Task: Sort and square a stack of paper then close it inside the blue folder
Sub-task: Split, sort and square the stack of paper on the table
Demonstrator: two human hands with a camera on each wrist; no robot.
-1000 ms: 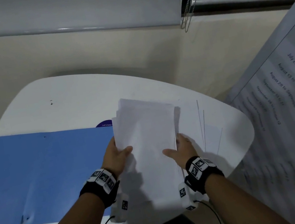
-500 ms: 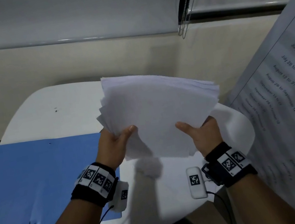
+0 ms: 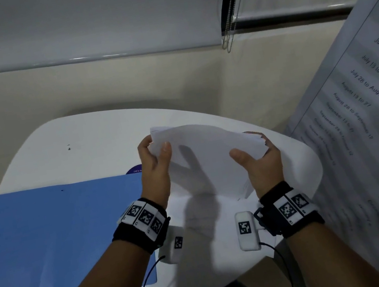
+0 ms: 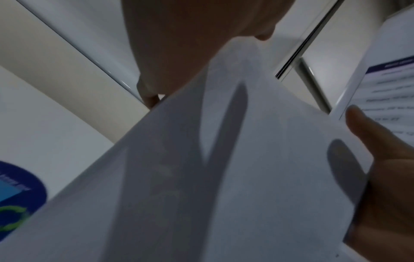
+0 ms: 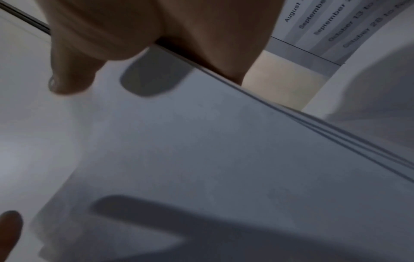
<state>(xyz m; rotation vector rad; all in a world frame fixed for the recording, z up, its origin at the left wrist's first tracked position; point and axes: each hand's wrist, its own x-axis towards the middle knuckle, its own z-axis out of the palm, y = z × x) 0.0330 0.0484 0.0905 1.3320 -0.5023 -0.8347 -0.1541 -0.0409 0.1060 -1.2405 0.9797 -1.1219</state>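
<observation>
The loose stack of white paper sheets is held above the white rounded table, left hand and right hand each pinching a side. Loosening both grips and tapping an edge down should square it. The open blue card folder runs out of frame left; sheet count is unreadable.

Both our forearms reached forward side by side, each wearing a black wrist strap with coded markers. Our left hand was raised, thumb on the near face of the paper stack, fingers curled round its far left corner. Our right hand gripped the stack's right edge, thumb pointing left across the top sheet, fingers wrapped behind. Our hands were apart, not touching.
</observation>
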